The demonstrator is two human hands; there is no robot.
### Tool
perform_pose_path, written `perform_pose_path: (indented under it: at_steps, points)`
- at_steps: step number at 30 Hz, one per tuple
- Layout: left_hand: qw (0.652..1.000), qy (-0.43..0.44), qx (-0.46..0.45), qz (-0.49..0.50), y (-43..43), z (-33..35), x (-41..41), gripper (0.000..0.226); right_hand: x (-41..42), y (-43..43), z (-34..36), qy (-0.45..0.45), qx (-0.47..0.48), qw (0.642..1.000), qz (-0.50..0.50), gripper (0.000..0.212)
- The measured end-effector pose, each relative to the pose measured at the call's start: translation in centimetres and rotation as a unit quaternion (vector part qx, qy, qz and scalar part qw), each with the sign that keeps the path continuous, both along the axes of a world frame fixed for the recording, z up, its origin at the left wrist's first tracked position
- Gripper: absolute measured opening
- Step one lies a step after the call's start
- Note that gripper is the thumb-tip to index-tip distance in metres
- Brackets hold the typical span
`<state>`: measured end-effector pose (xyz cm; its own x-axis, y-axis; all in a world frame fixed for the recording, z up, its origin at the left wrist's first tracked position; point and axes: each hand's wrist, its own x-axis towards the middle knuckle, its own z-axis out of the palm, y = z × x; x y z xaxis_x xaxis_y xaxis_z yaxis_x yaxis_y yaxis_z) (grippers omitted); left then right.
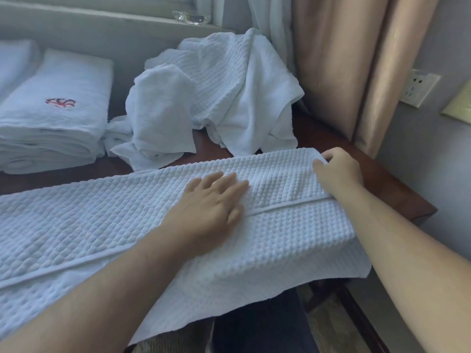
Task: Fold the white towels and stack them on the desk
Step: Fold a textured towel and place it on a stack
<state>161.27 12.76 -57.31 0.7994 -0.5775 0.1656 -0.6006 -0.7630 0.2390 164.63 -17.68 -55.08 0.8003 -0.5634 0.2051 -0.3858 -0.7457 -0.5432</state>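
One waffle-weave towel (127, 220) spread lengthwise across the front of the dark wooden surface (397, 189), far long edge already folded toward the middle, hem (288, 207) running along the centre, near edge hanging off the front. Left hand (211, 200) flat on the folded flap, fingers straight and slightly spread, pressing the cloth down just beside the hem. Right hand (339, 171) at the far right corner of the same towel, thumb and fingers curled round the folded edge, pinching it. Two loose white towels heaped behind: a terry one (158, 110) crumpled in the middle, a second waffle one (237, 80) draped toward the beige curtain (344, 59). Off to the left, a finished stack of folded towels (56, 118), top one bearing a red emblem (61, 102).

Step in hand, by the look of it: squaring and smoothing the first lengthwise fold of the front towel. Next, probably: near hanging edge brought up over the hem to make a long strip, corners matched, then folded end to end and carried to the stack. Calls for keeping the pinched corner aligned while the flat palm holds the layers from sliding; thick weave likely to creep out of line otherwise. Roughly midway overall, with two towels left unfolded.
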Motion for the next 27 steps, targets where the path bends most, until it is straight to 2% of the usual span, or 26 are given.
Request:
perform_pose_path:
  at_steps: [2, 5, 7, 9, 12, 15, 17, 19, 21, 27]
  points:
    - [0.999, -0.012, -0.017, -0.043, 0.2, 0.2, -0.3, 0.058, -1.7, 0.1, 0.1, 0.004, 0.022, 0.999, 0.034, 0.032]
    - [0.998, -0.028, -0.014, -0.047, 0.1, 0.4, -0.4, 0.047, -5.1, 0.7, -0.6, 0.019, -0.047, 0.998, 0.044, 0.044]
    - [0.998, -0.045, -0.020, -0.032, -0.1, 0.6, -0.7, 0.040, -7.9, 1.2, -1.2, -0.007, -0.083, 0.996, 0.043, 0.043]
    - [0.997, -0.066, -0.038, -0.016, -0.2, 0.8, -1.5, 0.034, -10.5, 1.5, -1.9, -0.043, -0.076, 0.995, 0.044, 0.038]
    - [0.995, -0.061, -0.066, -0.033, -1.2, 0.8, -3.8, 0.036, -13.8, 1.5, -3.3, -0.114, 0.014, 0.993, 0.027, 0.038]
    - [0.996, -0.028, -0.046, -0.064, -2.7, 0.7, -6.0, 0.043, -16.3, 1.6, -4.4, -0.172, 0.105, 0.979, -0.031, 0.048]
    - [0.997, -0.027, -0.016, -0.070, -3.3, 0.4, -6.7, 0.044, -17.2, 1.6, -5.0, -0.158, 0.159, 0.973, -0.056, 0.062]
    - [0.997, -0.031, -0.006, -0.069, -3.4, 0.4, -6.8, 0.044, -17.7, 1.4, -5.1, -0.107, 0.224, 0.967, -0.058, 0.078]
    - [0.997, -0.011, -0.019, -0.067, -3.2, 0.3, -6.6, 0.045, -18.1, 1.4, -5.2, -0.056, 0.271, 0.960, -0.046, 0.081]
    - [0.997, 0.024, -0.036, -0.061, -3.1, 0.2, -6.0, 0.045, -19.3, 2.1, -4.6, -0.134, 0.303, 0.942, 0.048, 0.076]
